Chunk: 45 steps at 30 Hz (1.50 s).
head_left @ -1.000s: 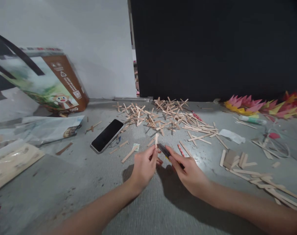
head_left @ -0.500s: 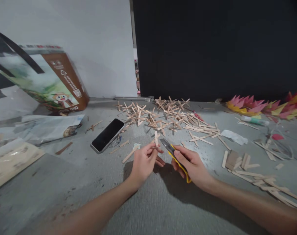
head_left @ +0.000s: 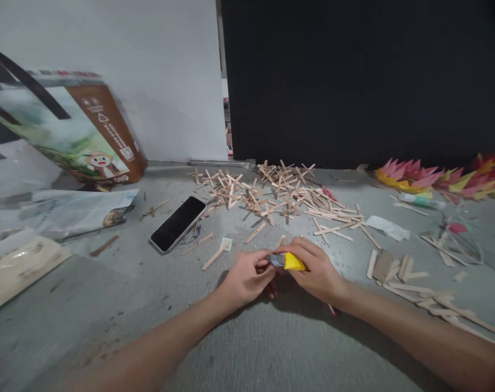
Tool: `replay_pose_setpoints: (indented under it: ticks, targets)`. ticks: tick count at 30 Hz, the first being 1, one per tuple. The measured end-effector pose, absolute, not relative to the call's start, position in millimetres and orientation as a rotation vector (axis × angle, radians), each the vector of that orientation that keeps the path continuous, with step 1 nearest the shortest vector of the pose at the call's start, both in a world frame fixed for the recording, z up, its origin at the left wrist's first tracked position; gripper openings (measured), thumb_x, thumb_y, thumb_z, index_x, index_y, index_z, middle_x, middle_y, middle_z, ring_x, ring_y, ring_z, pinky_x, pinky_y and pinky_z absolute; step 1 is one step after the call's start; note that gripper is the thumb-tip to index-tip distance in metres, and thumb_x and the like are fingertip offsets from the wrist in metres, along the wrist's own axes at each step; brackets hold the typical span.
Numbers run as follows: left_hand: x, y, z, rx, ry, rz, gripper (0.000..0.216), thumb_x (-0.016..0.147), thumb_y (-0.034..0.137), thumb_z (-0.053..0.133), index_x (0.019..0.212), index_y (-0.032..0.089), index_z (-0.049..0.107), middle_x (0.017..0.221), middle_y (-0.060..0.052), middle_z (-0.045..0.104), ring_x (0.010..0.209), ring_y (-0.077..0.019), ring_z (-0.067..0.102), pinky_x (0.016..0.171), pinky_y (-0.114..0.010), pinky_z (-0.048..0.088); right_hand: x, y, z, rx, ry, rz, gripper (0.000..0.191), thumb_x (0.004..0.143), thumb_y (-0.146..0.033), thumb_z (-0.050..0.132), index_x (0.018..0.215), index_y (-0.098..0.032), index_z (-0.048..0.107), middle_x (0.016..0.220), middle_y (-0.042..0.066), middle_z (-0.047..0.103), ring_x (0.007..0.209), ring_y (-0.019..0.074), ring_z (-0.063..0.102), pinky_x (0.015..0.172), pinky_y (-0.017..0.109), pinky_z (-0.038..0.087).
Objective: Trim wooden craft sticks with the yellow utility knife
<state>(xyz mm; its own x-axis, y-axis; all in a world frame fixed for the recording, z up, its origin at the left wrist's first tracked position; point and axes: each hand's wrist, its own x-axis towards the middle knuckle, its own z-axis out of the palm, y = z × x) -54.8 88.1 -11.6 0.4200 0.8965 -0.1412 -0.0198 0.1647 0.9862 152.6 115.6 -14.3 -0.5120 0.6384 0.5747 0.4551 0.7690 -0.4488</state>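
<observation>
My right hand (head_left: 317, 270) is closed around a yellow utility knife (head_left: 295, 262), its grey front end pointing left at my left fingers. My left hand (head_left: 247, 276) is closed in a pinch, its fingertips meeting the knife's front end. The wooden craft stick in it is mostly hidden by the hands; a pale stick tip (head_left: 282, 239) shows just beyond my right fingers. Past the hands lies a loose craft stick (head_left: 255, 232). Farther back spreads a heap of crossed craft sticks (head_left: 267, 190).
A phone (head_left: 177, 224) lies left of the heap. At left stand a printed bag (head_left: 87, 136) and plastic packets (head_left: 79, 209). Loose sticks (head_left: 435, 299) lie to the right, with white tissue (head_left: 388, 227) and pink-yellow paper petals (head_left: 410, 177) farther back.
My right hand has moved left and turned the knife, bringing its front end to my left fingers. The craft stick held upright in my left hand is now mostly out of sight.
</observation>
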Motion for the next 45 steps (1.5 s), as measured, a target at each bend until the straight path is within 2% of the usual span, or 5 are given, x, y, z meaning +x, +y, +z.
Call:
replay_pose_setpoints:
  ticks: [4,9,17,25,45]
  targets:
    - [-55.4,89.0,-11.5,1.224,0.906,0.784,0.041,0.089,0.045,0.069,0.113,0.012,0.066,0.064,-0.001,0.069,0.049,-0.0146,0.066,0.049,-0.022,0.053,155.1,116.1,-18.0,-0.8,-2.234,0.287,0.032,0.092,-0.006,0.058,0.116,-0.025,0.068,0.099,0.004,0.071,0.092,0.0222,0.066,0.088,0.038,0.048]
    - [-55.4,88.3,-10.8,1.241,0.906,0.792,0.04,0.089,0.041,0.068,0.118,0.013,0.066,0.062,0.0,0.067,0.048,-0.0143,0.064,0.049,-0.023,0.053,155.8,116.3,-17.9,-0.76,-2.187,0.261,0.034,0.089,-0.003,0.057,0.114,-0.024,0.068,0.096,0.004,0.071,0.086,0.0208,0.064,0.082,0.035,0.048]
    - [-56.0,88.7,-22.1,1.293,0.867,0.818,0.04,0.093,0.054,0.066,0.097,0.014,0.062,0.062,-0.002,0.067,0.047,-0.013,0.063,0.047,-0.022,0.052,152.9,114.4,-16.3,-0.865,-2.258,0.183,0.033,0.088,-0.002,0.056,0.113,-0.022,0.062,0.101,0.006,0.073,0.093,0.0243,0.067,0.092,0.042,0.049]
    - [-56.1,89.0,-22.8,1.311,0.896,0.835,0.042,0.091,0.056,0.068,0.093,0.014,0.063,0.063,-0.002,0.068,0.048,-0.0136,0.064,0.048,-0.023,0.052,152.2,111.1,-19.8,-0.921,-2.286,0.109,0.039,0.084,0.0,0.056,0.116,-0.022,0.058,0.104,0.007,0.071,0.095,0.0269,0.065,0.088,0.043,0.052]
    - [-55.3,85.4,-17.8,1.336,0.866,0.813,0.041,0.092,0.056,0.066,0.091,0.016,0.061,0.061,-0.001,0.066,0.047,-0.0121,0.062,0.049,-0.023,0.052,147.2,103.2,-15.6,-0.943,-2.266,0.029,0.025,0.089,-0.01,0.06,0.112,-0.02,0.056,0.096,0.01,0.071,0.086,0.027,0.065,0.08,0.042,0.054]
